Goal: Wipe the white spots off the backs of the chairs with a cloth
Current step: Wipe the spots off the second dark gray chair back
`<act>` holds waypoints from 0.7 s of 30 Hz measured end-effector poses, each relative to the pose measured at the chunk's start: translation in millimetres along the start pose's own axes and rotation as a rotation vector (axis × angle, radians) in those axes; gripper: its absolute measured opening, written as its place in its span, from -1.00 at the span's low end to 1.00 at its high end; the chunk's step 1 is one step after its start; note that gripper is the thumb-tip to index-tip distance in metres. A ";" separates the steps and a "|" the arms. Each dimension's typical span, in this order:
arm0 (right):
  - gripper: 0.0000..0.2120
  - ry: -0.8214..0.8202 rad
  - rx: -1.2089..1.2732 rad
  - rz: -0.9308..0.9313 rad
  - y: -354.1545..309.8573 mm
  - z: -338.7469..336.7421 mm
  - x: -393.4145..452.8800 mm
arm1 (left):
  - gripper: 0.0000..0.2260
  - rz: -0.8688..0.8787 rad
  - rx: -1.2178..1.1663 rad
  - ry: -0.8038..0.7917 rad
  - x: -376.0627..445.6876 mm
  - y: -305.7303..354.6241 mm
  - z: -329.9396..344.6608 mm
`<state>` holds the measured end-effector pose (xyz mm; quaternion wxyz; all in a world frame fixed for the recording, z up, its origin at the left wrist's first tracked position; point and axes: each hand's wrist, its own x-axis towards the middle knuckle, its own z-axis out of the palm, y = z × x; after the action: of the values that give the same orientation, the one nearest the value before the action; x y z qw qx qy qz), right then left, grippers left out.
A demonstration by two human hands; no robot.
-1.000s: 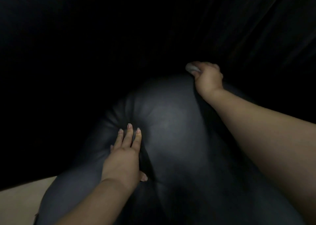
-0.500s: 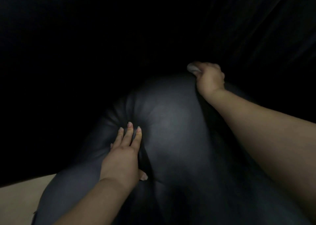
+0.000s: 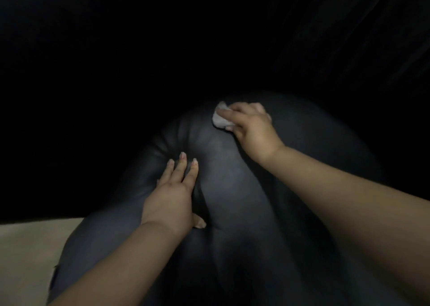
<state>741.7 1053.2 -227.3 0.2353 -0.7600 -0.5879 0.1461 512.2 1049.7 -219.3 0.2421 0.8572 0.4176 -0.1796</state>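
A black padded leather chair back (image 3: 232,189) fills the lower middle of the head view, seen from above. My right hand (image 3: 251,129) grips a small crumpled white cloth (image 3: 220,118) and holds it against the top of the chair back. My left hand (image 3: 172,196) lies flat on the left bulge of the padding, fingers straight and slightly spread. I can make out no white spots on the dim leather.
Everything beyond the chair is very dark, with faint folds like a curtain (image 3: 372,38) at the upper right. A strip of pale floor (image 3: 30,254) shows at the lower left beside the chair.
My right hand has moved the cloth from the far right edge of the chair top leftward and nearer onto the padding. My left hand has stayed in place.
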 end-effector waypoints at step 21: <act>-0.65 0.062 -0.206 0.185 -117.5 78.6 12.5 | -0.36 -0.092 -0.116 0.322 -112.3 -55.5 23.9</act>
<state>608.9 1103.1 -231.0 0.1597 -0.8353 -0.5196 0.0823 399.3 995.2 -196.3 0.2124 0.8395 0.4995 -0.0264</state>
